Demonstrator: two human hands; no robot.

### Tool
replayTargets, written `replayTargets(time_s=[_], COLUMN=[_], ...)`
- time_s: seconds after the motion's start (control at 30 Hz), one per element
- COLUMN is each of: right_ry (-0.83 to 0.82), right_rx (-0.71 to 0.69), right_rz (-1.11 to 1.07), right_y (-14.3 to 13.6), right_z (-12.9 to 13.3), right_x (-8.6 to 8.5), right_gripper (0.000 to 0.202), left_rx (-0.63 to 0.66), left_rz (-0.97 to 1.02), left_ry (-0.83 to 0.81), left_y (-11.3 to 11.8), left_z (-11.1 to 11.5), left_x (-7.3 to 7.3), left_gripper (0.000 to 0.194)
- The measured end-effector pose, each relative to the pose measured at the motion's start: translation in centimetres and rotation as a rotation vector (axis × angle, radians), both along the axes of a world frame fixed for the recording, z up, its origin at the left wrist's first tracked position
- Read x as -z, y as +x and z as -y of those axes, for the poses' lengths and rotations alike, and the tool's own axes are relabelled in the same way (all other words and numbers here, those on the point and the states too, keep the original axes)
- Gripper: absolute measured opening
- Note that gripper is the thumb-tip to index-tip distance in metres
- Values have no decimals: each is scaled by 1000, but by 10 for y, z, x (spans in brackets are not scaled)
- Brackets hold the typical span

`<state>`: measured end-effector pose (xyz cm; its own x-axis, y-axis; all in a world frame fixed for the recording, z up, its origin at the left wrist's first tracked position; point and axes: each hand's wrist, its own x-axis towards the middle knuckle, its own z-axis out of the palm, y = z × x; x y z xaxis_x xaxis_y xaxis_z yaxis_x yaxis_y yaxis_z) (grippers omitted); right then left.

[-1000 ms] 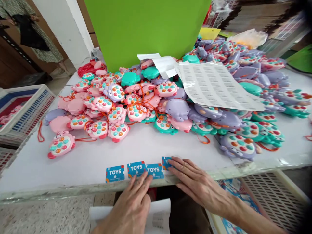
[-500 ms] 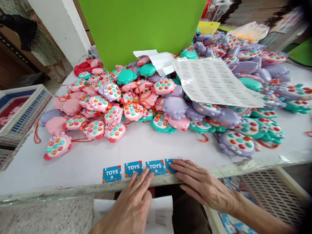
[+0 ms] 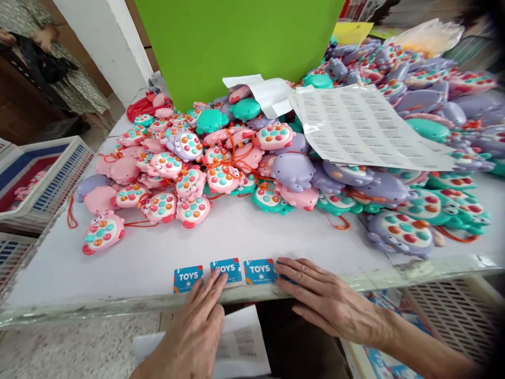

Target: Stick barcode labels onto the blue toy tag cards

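Head view: row of blue TOYS cards along the near edge of the worktop [image 3: 145, 258]. Left card [image 3: 185, 276], middle card [image 3: 232, 271] and right card [image 3: 258, 271] lie flat, print up, small gaps between. A fourth card at the right end is mostly hidden under fingers.

Left hand [image 3: 199, 323]: palm down, fingers stretched out and close together, tips over the middle card and the edge of the left one. Right hand [image 3: 325, 295]: also palm down, fingers straight and close together over the fourth card, thumb apart at the worktop edge. Finger pressure: can't tell.

Behind the cards: big heap of pink, teal and purple animal toys [image 3: 294, 171], some with orange cords. Label sheets [image 3: 366, 126] lie on the heap, right of centre, in front of a green panel [image 3: 244, 42]. More printed paper [image 3: 246, 342] below the worktop edge, partly behind the left hand. Slotted basket [image 3: 453, 308] lower right, blue-striped basket [image 3: 63, 184] far left. Person in patterned clothing [image 3: 74, 79] upper left.
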<state>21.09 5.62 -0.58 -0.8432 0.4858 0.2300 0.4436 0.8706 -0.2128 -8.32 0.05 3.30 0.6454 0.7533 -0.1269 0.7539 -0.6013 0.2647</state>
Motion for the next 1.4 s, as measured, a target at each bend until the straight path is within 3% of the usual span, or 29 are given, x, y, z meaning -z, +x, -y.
replayTargets(time_s=[0.23,0.43,0.67,0.83,1.03,1.13,1.27,1.4], right_ry=[21,8,82,50,-3,39,38,65], right_rx=[21,-12,14,31,50,59,76,72], right_rz=[-41,-77,33,18,-33,-55,-53,-58], right_y=[21,21,18,18,18,-1,-53,-96], right_z=[3,-2,7,2,0,-2,-11,-16], right_x=[-2,-4,2,7,3,-6,-18,-16], right_gripper=[33,28,45,46,47,42,39,33], left_rx=[29,63,73,140,167,147,137,106], left_rz=[23,48,-7,-49,-23,27,138,62], left_ry=[43,46,-22,4,-44,-39,67,87], left_y=[-11,-14,-2,-5,-8,-7,-10,-14], left_z=[-2,-7,-7,-12,-15,-9,5,16], left_x=[2,-5,-7,-6,-16,-17,-10,4], left_gripper=[28,37,31,40,37,32,36,43])
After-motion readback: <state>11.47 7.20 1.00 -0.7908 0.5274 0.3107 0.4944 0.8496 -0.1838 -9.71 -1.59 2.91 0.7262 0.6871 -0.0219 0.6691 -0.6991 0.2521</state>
